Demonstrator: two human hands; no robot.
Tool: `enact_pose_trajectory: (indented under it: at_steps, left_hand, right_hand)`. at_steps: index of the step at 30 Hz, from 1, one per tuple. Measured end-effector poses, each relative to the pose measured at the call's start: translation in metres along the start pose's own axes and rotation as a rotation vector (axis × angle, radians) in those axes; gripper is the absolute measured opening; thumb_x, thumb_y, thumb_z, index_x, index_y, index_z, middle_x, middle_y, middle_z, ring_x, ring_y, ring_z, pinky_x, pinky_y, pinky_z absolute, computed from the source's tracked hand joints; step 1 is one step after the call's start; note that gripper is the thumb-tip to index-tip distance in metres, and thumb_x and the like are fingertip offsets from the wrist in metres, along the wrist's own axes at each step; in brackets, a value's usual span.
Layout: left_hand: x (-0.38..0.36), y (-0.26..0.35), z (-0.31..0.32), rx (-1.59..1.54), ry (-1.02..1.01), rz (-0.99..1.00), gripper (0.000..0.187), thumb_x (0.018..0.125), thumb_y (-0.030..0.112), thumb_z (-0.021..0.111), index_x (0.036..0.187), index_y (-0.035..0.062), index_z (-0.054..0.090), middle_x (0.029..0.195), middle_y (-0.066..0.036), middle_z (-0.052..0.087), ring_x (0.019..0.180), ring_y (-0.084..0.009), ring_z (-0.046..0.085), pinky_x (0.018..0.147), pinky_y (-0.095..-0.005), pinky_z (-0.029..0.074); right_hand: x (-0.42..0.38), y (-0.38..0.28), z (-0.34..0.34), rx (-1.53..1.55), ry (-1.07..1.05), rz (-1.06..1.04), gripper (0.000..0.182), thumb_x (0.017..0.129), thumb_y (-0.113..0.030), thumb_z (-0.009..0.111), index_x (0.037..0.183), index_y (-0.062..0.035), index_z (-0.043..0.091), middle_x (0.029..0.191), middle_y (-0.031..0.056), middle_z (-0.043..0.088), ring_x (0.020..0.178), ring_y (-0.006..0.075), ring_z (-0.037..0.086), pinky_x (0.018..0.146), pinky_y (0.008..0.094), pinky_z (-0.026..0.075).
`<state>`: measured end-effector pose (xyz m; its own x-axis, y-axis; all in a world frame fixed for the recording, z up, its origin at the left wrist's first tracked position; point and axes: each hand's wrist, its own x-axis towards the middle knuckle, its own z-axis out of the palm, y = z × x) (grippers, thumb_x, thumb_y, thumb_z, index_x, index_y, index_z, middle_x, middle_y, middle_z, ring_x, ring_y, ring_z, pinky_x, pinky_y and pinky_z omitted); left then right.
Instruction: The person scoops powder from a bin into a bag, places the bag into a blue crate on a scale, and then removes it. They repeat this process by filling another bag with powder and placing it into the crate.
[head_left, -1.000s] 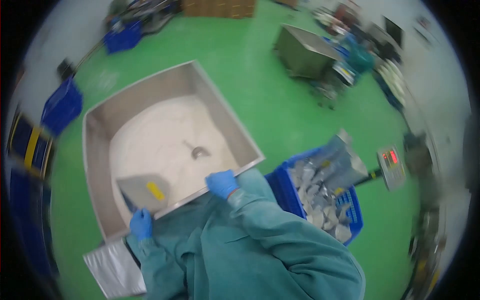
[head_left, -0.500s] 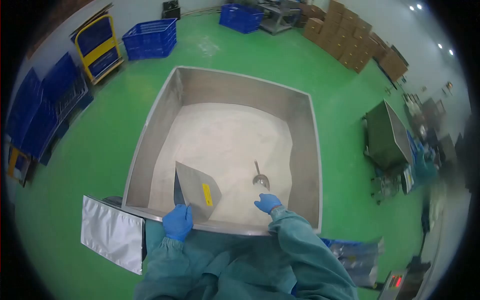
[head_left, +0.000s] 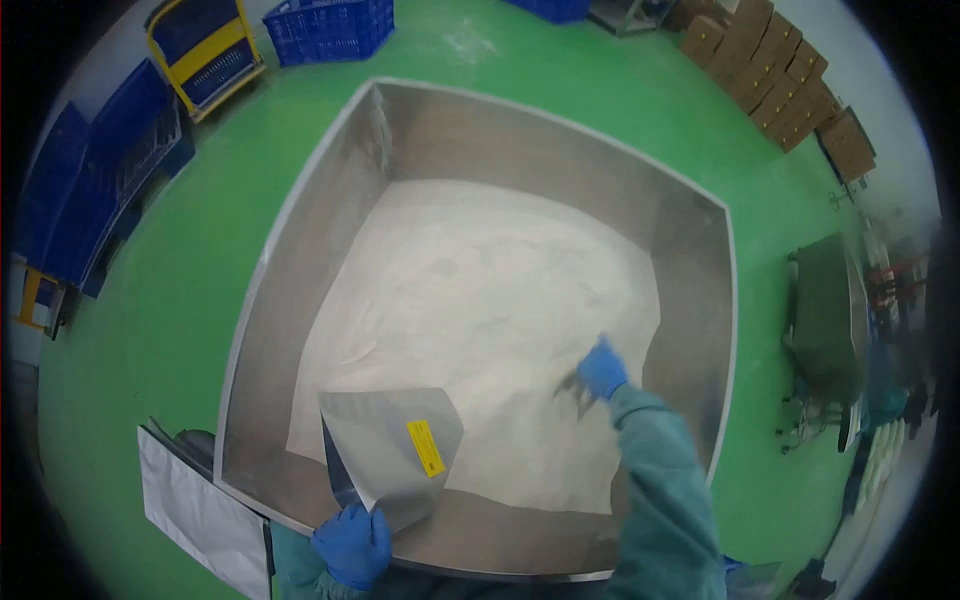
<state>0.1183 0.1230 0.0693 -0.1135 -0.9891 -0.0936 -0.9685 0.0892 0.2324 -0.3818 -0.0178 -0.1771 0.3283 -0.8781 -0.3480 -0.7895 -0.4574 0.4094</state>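
A large steel bin (head_left: 460, 130) holds white powder (head_left: 480, 290). At its near left rim my left hand (head_left: 352, 545), gloved in blue, is closed on the lower edge of a silver bag (head_left: 385, 440) with a yellow label (head_left: 426, 447). The bag leans over the powder inside the bin. My right hand (head_left: 602, 370), also in a blue glove, is closed at the metal scoop (head_left: 573, 390), whose blurred form shows low over the powder at the right; the fingers hide its handle.
Silver bags (head_left: 195, 510) lie outside the bin's near left corner. Blue crates (head_left: 330, 30) and a yellow-handled trolley (head_left: 205, 60) stand at the far left. Cardboard boxes (head_left: 770, 70) are stacked at the back right. A steel cart (head_left: 828, 320) stands at the right.
My right hand has reached forward and closed on the scoop, which was lying on the powder. My view has shifted, and the bin looks larger. The bag is still in my left hand.
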Motion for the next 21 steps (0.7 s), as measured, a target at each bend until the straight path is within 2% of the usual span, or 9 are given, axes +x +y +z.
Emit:
enact_pose_trajectory:
  at_steps: [1,4,7,10,12,14,18,20,21]
  left_hand:
    - [-0.003,-0.003,0.002,-0.005,0.015,0.017,0.023,0.079,0.024,0.061,0.065,0.0080,0.054,0.064,-0.009,0.054,0.053,-0.0291,0.055,0.049,-0.0435,0.041]
    - [-0.005,-0.006,0.008,-0.026,0.055,0.081,0.015,0.073,0.018,0.063,0.068,0.0077,0.053,0.057,-0.010,0.048,0.046,-0.0315,0.048,0.045,-0.0435,0.036]
    - [-0.002,-0.002,0.007,-0.015,0.088,0.091,0.012,0.068,0.015,0.062,0.066,0.0088,0.052,0.055,-0.008,0.044,0.046,-0.0301,0.046,0.043,-0.0416,0.034]
    - [-0.002,0.003,0.007,0.124,0.104,0.041,0.009,0.064,0.013,0.060,0.065,0.0100,0.052,0.054,-0.007,0.043,0.045,-0.0295,0.045,0.042,-0.0408,0.032]
    - [-0.008,-0.006,0.015,0.116,0.118,0.090,0.010,0.064,0.014,0.060,0.066,0.0098,0.051,0.055,-0.007,0.043,0.045,-0.0294,0.045,0.042,-0.0406,0.031]
    - [-0.008,-0.010,0.015,0.100,0.129,0.143,0.010,0.064,0.014,0.060,0.066,0.0096,0.051,0.055,-0.007,0.043,0.046,-0.0293,0.045,0.043,-0.0404,0.031]
    - [-0.007,0.002,0.009,0.013,0.096,0.136,0.009,0.068,0.013,0.058,0.070,0.0080,0.051,0.062,-0.008,0.050,0.050,-0.0284,0.048,0.044,-0.0400,0.032]
    - [-0.006,0.002,0.011,0.025,0.165,0.147,0.007,0.070,0.012,0.058,0.073,0.0075,0.052,0.065,-0.008,0.053,0.052,-0.0281,0.050,0.045,-0.0396,0.032]
    - [-0.013,-0.001,0.015,-0.005,0.194,0.128,0.006,0.072,0.010,0.057,0.077,0.0070,0.054,0.069,-0.010,0.055,0.054,-0.0281,0.051,0.045,-0.0389,0.033]
  right_hand:
    - [0.000,0.026,-0.020,0.083,0.134,0.051,0.040,0.085,-0.015,0.047,0.123,-0.0122,0.054,0.086,0.0115,0.064,0.087,0.0295,0.062,0.102,0.0597,0.032]
    - [0.020,0.099,-0.128,-0.097,0.144,0.517,0.057,0.081,-0.011,0.053,0.136,-0.0218,0.043,0.085,0.0049,0.058,0.085,0.0226,0.057,0.097,0.0559,0.032]
    - [0.060,0.140,-0.135,-0.071,0.420,0.900,0.062,0.082,-0.011,0.053,0.138,-0.0350,0.040,0.088,0.0035,0.058,0.093,0.0207,0.055,0.095,0.0552,0.032]
    - [0.109,0.129,-0.089,0.034,0.280,1.029,0.062,0.085,-0.011,0.051,0.138,-0.0410,0.038,0.091,0.0042,0.059,0.096,0.0214,0.055,0.096,0.0553,0.032]
    - [0.135,0.076,-0.031,0.166,0.220,1.014,0.065,0.085,-0.010,0.050,0.138,-0.0444,0.035,0.094,0.0054,0.060,0.098,0.0238,0.055,0.095,0.0573,0.031]
    - [0.123,0.022,0.004,0.581,-0.087,0.922,0.067,0.083,-0.012,0.050,0.142,-0.0399,0.032,0.097,0.0060,0.061,0.099,0.0260,0.054,0.093,0.0584,0.030]
    - [0.038,-0.065,-0.014,0.513,-0.166,0.594,0.075,0.076,-0.014,0.053,0.146,-0.0273,0.029,0.098,0.0050,0.060,0.097,0.0243,0.054,0.091,0.0557,0.030]
    - [0.000,-0.101,-0.003,0.437,-0.152,0.377,0.079,0.073,-0.008,0.054,0.144,-0.0320,0.031,0.093,0.0048,0.058,0.094,0.0230,0.053,0.091,0.0561,0.030]
    - [-0.006,-0.097,-0.023,0.447,-0.149,0.384,0.079,0.073,-0.008,0.054,0.144,-0.0320,0.031,0.093,0.0048,0.058,0.094,0.0230,0.053,0.091,0.0561,0.030]
